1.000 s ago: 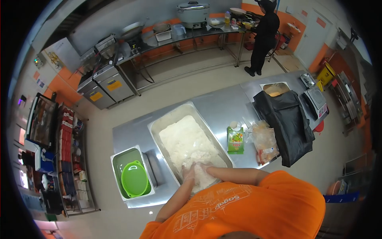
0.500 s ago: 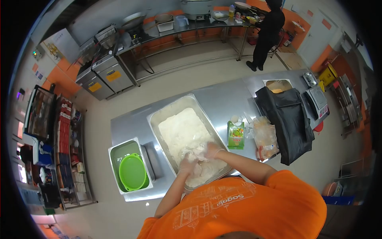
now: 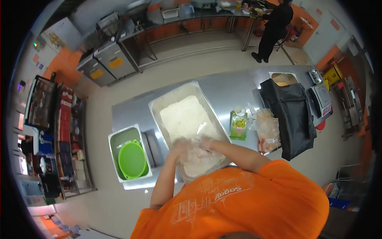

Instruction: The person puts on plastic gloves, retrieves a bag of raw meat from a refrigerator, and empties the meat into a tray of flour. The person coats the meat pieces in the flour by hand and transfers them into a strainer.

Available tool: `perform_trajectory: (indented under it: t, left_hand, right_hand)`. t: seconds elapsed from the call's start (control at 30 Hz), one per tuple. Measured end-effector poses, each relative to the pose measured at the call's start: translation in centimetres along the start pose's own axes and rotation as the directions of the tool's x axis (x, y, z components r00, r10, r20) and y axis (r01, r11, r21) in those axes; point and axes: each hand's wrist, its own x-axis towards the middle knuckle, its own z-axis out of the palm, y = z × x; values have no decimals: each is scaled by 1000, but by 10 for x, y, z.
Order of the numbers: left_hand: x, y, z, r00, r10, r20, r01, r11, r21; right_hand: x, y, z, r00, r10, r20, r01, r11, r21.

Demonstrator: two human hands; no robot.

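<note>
A deep steel pan (image 3: 156,115) lies at a slant before me, holding a thick bed of white flour (image 3: 183,115). Both my hands wear clear plastic gloves and are at the near half of the pan. Motion smears my left hand (image 3: 180,147) by the pan's left side, so its fingers are unclear. My right hand (image 3: 206,142) is over the flour with its fingers curled down; what they grip is too blurred to make out. Flour-coated pieces (image 3: 195,151) of some food lie between and below the hands.
Left of the pan, a green strainer basket (image 3: 132,159) sits in a steel container (image 3: 113,149). To the right are a green packet (image 3: 238,125), a plastic bag (image 3: 267,127), a black bag (image 3: 292,119) and a scale (image 3: 320,97). A person in black (image 3: 274,30) stands at the back counter.
My left hand has moved up and left, toward the pan's left wall. The right hand has shifted slightly away from me. The camera view has tilted a little downward.
</note>
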Motion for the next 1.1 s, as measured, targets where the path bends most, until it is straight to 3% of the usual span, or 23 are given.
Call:
perform_trajectory:
  t: [0.03, 0.07, 0.1, 0.13, 0.17, 0.2, 0.23, 0.27, 0.33, 0.37, 0.43, 0.53, 0.57, 0.6, 0.67, 0.77, 0.83, 0.87, 1.0, 1.07, 1.1]
  left_hand:
    - [-1, 8, 4, 971, -69, -228, 49, 994, -94]
    - [1, 16, 3, 883, -173, -435, 92, 975, -201]
    - [71, -59, 49, 859, 108, -501, -41, 989, 144]
    - [58, -36, 40, 915, 211, -345, -20, 876, 481]
    - [46, -23, 43, 947, 176, -269, -17, 864, 504]
    - [42, -17, 45, 973, 146, -177, -55, 899, 435]
    - [19, 10, 25, 998, 59, 9, -58, 925, 375]
    - [42, -11, 48, 996, 82, 18, -82, 905, 418]
    - [3, 37, 24, 947, -294, 127, 289, 956, 58]
    - [1, 34, 34, 955, -288, 73, 284, 957, 54]
    - [-4, 36, 50, 968, -247, -52, 250, 967, 49]
    - [-15, 53, 50, 898, -439, 33, 434, 870, -235]
    - [12, 21, 79, 879, -476, 16, 453, 825, -338]
    - [6, 20, 84, 866, -499, 38, 466, 776, -426]
    - [-5, 25, 85, 845, -529, 75, 466, 662, -588]
    - [23, 10, 129, 759, -651, 1, 421, 490, -763]
    - [4, 19, 125, 764, -642, 72, 373, 348, -860]
    - [3, 25, 113, 774, -628, 86, 328, 281, -902]
    - [6, 14, 127, 783, -622, -5, 262, 336, -905]
    - [16, 12, 115, 826, -564, -11, 205, 318, -926]
    - [10, 26, 91, 867, -497, 34, 204, 292, -934]
  right_hand:
    - [-7, -12, -18, 971, -70, 229, 141, 939, -312]
    - [-6, -17, -29, 882, -74, 466, 351, 763, -543]
    - [20, 25, 4, 925, -62, 376, 204, 914, -351]
    - [18, 51, 22, 977, 50, 206, -29, 994, -102]
    - [16, 78, 39, 986, 165, 19, -163, 942, 294]
    - [13, 103, 55, 950, 267, -161, -119, 787, 605]
    - [-9, 49, -36, 957, 263, 122, -257, 964, -64]
    - [-19, 33, -39, 936, 337, 102, -333, 941, -53]
    - [-32, 13, -32, 886, 450, 111, -457, 889, 40]
    - [-37, 7, -24, 860, 491, 140, -506, 855, 114]
    - [-54, 0, -5, 919, 374, 127, -347, 918, -193]
    - [-65, -7, 3, 884, 439, 164, -440, 898, -33]
    - [-74, -13, 14, 909, 417, 11, -416, 903, 106]
    - [-68, -11, 31, 853, 520, 44, -481, 752, 451]
    - [-39, 5, 65, 730, 652, 203, -396, 162, 904]
    - [-14, 29, 103, 692, 688, 217, -405, 123, 906]
    - [-7, 29, 130, 667, 705, 241, -419, 88, 904]
    - [2, 31, 130, 661, 714, 232, -410, 84, 908]
    - [-34, -27, 60, 751, 654, 84, -414, 369, 832]
    - [-27, -20, 45, 785, 615, 71, -457, 499, 736]
    - [-15, 4, 49, 853, 522, -22, -371, 634, 679]
